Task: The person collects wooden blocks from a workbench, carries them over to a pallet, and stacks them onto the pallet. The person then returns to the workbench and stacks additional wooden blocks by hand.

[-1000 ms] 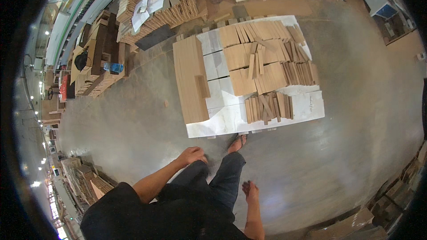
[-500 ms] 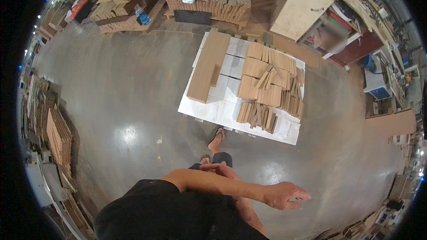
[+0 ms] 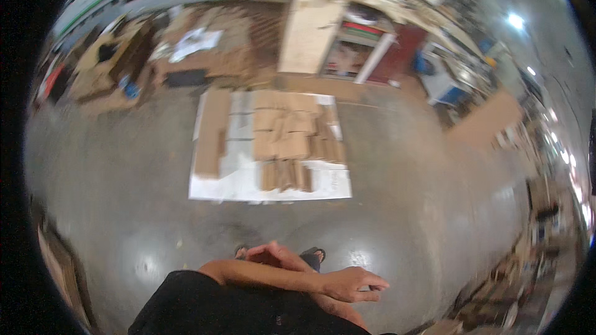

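My forearms cross in front of me, the left one lying over the right. My left hand [image 3: 354,284] reaches out to the right of my body, its fingers apart and nothing in them. Behind the left forearm, my right hand [image 3: 273,254] points left with its fingers stretched out, partly hidden, and no object shows in it. Both hands are well short of the low white-topped pallet [image 3: 329,187] on the floor ahead. On its right part lie stacks of cut wooden pieces [image 3: 282,130], some loose on top. A long wooden board stack [image 3: 210,142] runs along its left side.
Beyond the pallet stand a pale cabinet [image 3: 307,34] with open shelves and a stacked-wood pallet [image 3: 220,56] with white papers on it. A blue-and-white machine [image 3: 444,84] is at the far right. Wood sheets [image 3: 62,267] lean at the left edge.
My view has turned right and lifted, so the pallet sits farther left and squarer to me. My feet now stand side by side. The arms stay crossed.
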`<action>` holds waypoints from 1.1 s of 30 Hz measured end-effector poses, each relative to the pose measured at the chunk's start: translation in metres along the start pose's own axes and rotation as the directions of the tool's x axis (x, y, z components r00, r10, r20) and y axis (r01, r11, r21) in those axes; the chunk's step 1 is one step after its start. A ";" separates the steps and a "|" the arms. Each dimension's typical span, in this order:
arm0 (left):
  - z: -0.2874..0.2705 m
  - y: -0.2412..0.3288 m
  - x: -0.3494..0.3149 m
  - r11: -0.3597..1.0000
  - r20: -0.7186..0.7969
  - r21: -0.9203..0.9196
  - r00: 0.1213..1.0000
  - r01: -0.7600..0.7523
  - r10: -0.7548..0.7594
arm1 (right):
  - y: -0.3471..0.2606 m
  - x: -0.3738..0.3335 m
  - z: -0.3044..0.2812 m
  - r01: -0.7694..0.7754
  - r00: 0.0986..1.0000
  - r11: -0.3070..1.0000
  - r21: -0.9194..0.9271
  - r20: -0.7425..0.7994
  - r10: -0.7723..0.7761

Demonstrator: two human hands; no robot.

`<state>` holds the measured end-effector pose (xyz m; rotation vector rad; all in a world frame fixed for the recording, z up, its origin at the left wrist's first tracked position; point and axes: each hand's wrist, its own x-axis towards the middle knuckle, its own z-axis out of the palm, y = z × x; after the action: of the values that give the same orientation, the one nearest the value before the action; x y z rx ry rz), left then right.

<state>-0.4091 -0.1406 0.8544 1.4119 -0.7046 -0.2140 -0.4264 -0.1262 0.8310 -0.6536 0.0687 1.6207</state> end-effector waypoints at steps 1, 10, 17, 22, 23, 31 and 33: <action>0.006 -0.006 0.014 0.999 0.071 -0.034 0.997 0.017 -0.014 | -0.002 -0.010 -0.021 0.062 0.998 0.994 -0.086 0.024 -0.060; 0.086 -0.060 0.191 0.968 0.510 -0.165 0.856 0.188 -0.079 | -0.062 -0.173 -0.165 0.408 0.913 0.889 0.208 -0.108 -0.394; 0.085 -0.126 0.311 0.957 0.560 -0.131 0.816 0.259 -0.145 | -0.121 -0.255 -0.295 0.542 0.837 0.840 0.029 -0.116 -0.535; -0.013 -0.194 0.369 0.946 0.195 -0.054 0.932 0.320 -0.304 | -0.180 -0.288 -0.385 0.627 0.589 0.773 -0.095 -0.591 -0.551; -0.034 -0.220 0.374 0.920 0.109 -0.116 0.926 0.374 -0.362 | -0.195 -0.299 -0.413 0.624 0.652 0.781 -0.013 -0.542 -0.530; -0.187 -0.348 0.484 0.779 -0.354 -0.358 0.697 0.515 -0.623 | -0.277 -0.383 -0.611 0.461 0.197 0.861 -0.213 -0.922 -0.333; -0.215 -0.336 0.538 0.741 -0.359 -0.427 0.654 0.519 -0.666 | -0.266 -0.400 -0.657 0.517 0.126 0.843 -0.149 -0.961 -0.247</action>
<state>0.2222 -0.3110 0.7092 1.2948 0.2517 -0.4392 0.0684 -0.7072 0.5484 -1.3117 0.9410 0.4159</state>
